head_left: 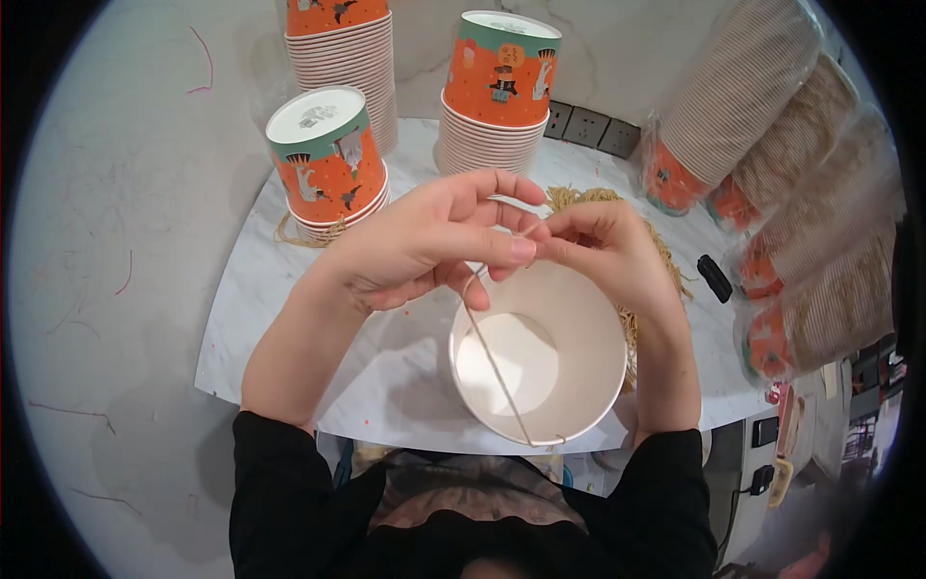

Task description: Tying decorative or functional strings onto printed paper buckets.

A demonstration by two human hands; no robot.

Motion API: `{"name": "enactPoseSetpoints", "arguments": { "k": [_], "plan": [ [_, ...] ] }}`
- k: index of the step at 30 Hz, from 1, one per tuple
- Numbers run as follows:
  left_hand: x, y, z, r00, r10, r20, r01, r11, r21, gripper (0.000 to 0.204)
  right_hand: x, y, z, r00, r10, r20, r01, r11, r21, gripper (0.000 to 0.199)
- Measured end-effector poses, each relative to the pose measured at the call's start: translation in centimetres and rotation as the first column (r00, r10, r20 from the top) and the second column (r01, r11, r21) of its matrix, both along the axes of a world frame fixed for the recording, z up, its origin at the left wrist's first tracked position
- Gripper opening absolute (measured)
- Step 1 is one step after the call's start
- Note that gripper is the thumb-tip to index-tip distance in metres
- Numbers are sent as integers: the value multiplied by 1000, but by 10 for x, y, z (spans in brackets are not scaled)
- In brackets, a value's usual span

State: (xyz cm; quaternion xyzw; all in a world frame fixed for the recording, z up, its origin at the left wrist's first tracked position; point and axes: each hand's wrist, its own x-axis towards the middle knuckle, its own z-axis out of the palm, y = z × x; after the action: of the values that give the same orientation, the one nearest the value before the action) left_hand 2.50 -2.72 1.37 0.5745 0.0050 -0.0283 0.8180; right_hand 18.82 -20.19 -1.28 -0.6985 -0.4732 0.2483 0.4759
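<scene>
A large paper tub (600,352), white inside, stands on the marbled tabletop with its open mouth toward me. A thin tan cord (496,369) rises from its near rim across the opening to my hands. My left hand (429,232) is over the tub's far left side, thumb and fingers closed round the cord, which passes between the fingers. My right hand (617,251) meets it above the far rim, thumb and forefinger pinched on the cord near my left fingertips. The right fingertips partly hide the cord's upper end.
Upside-down orange tubs stand in stacks at far left (328,183), behind it (342,68) and at far centre (502,87). Loose tan cords (666,253) lie behind the right hand. A small black object (714,279) sits near plastic-wrapped tub stacks (733,96). Sockets (586,125) line the wall.
</scene>
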Motion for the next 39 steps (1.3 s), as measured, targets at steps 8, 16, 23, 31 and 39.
{"name": "enactPoseSetpoints", "arguments": {
  "k": [8, 16, 23, 31, 39],
  "plan": [
    [5, 2, -21, 980, 159, 123, -197, 642, 741, 33, 8, 4, -11, 995, -46, -84, 53, 996, 76, 11],
    [3, 2, -36, 916, 115, 384, -400, 207, 893, 17, 1, 6, -13, 988, -132, 76, 122, 985, 121, 13],
    [2, -4, -24, 913, 157, 376, -407, 397, 823, 20, -12, 10, -13, 860, -191, 473, 81, 967, 243, 11],
    [11, 7, -21, 953, 259, 157, -284, 583, 761, 15, -15, 12, -11, 843, -69, 533, -67, 971, 232, 9],
    [20, 20, -29, 979, 161, 123, -203, 803, 560, 12, -13, 13, -14, 889, -23, 457, -84, 973, 214, 10]
  ]
}}
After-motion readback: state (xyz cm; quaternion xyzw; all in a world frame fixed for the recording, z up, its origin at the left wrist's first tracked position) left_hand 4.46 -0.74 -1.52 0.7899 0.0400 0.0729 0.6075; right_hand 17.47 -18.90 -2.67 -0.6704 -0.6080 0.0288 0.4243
